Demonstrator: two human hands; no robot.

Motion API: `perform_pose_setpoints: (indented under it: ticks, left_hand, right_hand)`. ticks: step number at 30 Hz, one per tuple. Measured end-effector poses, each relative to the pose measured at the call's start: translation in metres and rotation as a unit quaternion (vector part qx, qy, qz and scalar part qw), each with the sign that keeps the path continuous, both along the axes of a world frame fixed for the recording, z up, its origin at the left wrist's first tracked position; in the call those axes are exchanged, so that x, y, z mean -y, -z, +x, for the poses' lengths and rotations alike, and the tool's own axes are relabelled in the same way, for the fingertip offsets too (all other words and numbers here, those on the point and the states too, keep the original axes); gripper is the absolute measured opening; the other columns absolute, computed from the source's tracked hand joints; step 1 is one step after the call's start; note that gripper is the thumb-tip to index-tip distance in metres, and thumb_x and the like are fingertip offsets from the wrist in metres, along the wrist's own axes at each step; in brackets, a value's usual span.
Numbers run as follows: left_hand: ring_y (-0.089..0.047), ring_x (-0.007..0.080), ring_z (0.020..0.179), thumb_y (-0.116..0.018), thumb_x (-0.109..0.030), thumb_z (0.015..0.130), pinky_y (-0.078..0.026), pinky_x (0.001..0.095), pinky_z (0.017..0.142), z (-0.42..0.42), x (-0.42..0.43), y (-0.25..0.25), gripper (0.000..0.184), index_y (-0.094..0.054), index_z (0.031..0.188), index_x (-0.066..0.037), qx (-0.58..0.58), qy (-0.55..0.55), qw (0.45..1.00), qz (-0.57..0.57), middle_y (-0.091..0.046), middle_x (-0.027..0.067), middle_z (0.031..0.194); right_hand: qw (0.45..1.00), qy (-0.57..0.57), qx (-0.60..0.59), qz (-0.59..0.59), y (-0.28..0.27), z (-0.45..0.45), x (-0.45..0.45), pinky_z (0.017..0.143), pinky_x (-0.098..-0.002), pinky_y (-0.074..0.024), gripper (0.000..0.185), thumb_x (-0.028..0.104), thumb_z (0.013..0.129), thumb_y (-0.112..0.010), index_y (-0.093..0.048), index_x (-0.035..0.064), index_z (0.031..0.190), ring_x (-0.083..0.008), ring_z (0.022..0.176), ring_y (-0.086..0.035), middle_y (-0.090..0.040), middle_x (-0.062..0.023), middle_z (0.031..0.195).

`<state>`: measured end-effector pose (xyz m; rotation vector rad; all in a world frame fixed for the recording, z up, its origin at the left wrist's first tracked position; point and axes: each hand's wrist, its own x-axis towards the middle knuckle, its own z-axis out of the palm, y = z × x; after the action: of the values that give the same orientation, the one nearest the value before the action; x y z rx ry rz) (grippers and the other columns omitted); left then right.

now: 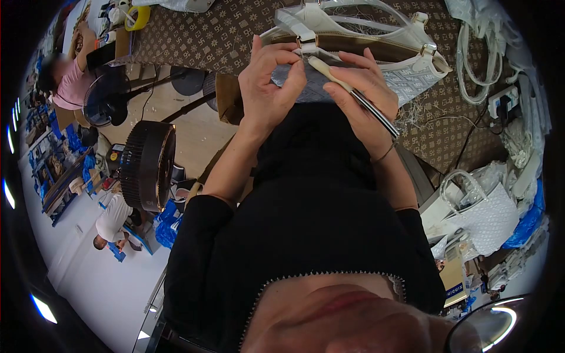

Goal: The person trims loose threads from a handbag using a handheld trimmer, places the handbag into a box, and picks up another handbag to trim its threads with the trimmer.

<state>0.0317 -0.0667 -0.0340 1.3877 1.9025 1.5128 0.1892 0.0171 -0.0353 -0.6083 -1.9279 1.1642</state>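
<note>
Basically: handbag at table edge, two hands at its strap hardware

Table (pixel 200 35): biggest item, brown patterned cover. Handbag (pixel 412 82) next: pale, patterned panels, white trim, on the near edge of the table in front of the person, mouth parted with brown lining showing. Probably light; panels look soft enough to sag, so likely best held by the firmer trim at the top edge. Clear wrap (pixel 288 23) on a handle could be slippery, poor place to grip. White woven bag (pixel 485 217) off to the right, lower down, not touched.

Right hand (pixel 376 88): fingers and thumb closed around a slim tool, cream end aimed at the handbag's strap hardware. Left hand (pixel 268 85): thumb and forefinger drawn together just beside the hardware, other fingers curled loosely; can't tell if anything thin is between the tips.

Slim tool (pixel 360 97): cream one end, metallic other. Looks stiff, light; metal half maybe slick, mid-length seems the sensible hold.

Strap buckle (pixel 307 42): small, metal, rigid; finish probably scratches easily. Loose threads (pixel 412 115) on the table, right side, smallest.
</note>
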Motion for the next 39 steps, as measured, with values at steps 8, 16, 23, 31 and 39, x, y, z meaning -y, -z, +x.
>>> perform_pose_setpoints:
  ticks: [8,16,23,31,39]
  left_hand:
    - [-0.063,0.0199,0.092,-0.065,-0.004,0.073,-0.02,0.0488,0.109,0.0001,-0.0006,-0.0014,0.008,-0.06,0.079,-0.004,-0.005,-0.011,1.0,-0.004,-0.066,0.0086,0.09]
    - [-0.058,0.0139,0.087,-0.061,-0.001,0.079,-0.018,0.0446,0.111,-0.0006,0.0005,-0.0021,0.005,-0.059,0.084,-0.001,-0.017,0.008,1.0,-0.003,-0.063,0.0059,0.09]
    - [-0.062,0.0193,0.092,-0.065,-0.004,0.073,-0.02,0.048,0.109,0.0001,0.0002,-0.0008,0.008,-0.06,0.079,-0.004,0.001,-0.012,1.0,-0.001,-0.066,0.0085,0.089]
    - [-0.062,0.0198,0.092,-0.065,-0.005,0.073,-0.02,0.0486,0.108,0.0004,0.0001,-0.0025,0.007,-0.06,0.079,-0.005,-0.002,-0.011,1.0,-0.011,-0.066,0.0087,0.09]
    - [-0.063,0.0208,0.092,-0.065,-0.006,0.073,-0.021,0.0491,0.108,-0.0002,0.0006,-0.0005,0.008,-0.06,0.079,-0.005,-0.011,-0.012,1.0,-0.009,-0.065,0.009,0.089]
  right_hand:
    - [1.0,-0.002,0.002,0.004,-0.0008,-0.0004,-0.0006,0.104,-0.0476,-0.0289,0.028,0.012,0.07,-0.078,-0.069,0.0116,0.096,-0.0246,0.1,-0.062,-0.069,-0.0049,0.089]
    - [1.0,-0.005,-0.004,-0.003,-0.0004,0.0003,-0.0019,0.103,-0.0471,-0.0297,0.026,0.012,0.07,-0.077,-0.07,0.0114,0.096,-0.0245,0.1,-0.061,-0.069,-0.0047,0.089]
    - [1.0,-0.004,0.001,0.003,-0.0016,0.0001,-0.0019,0.103,-0.0472,-0.0302,0.025,0.012,0.071,-0.077,-0.07,0.0113,0.095,-0.0243,0.1,-0.061,-0.069,-0.0048,0.088]
    - [1.0,-0.004,-0.006,0.005,0.0008,-0.0008,-0.0017,0.103,-0.0473,-0.0301,0.026,0.013,0.07,-0.077,-0.07,0.0116,0.095,-0.0239,0.1,-0.061,-0.069,-0.0043,0.088]
    - [1.0,-0.001,-0.004,0.002,-0.0003,-0.0004,-0.001,0.103,-0.0465,-0.0306,0.026,0.012,0.069,-0.077,-0.07,0.0119,0.094,-0.024,0.1,-0.061,-0.069,-0.0039,0.088]
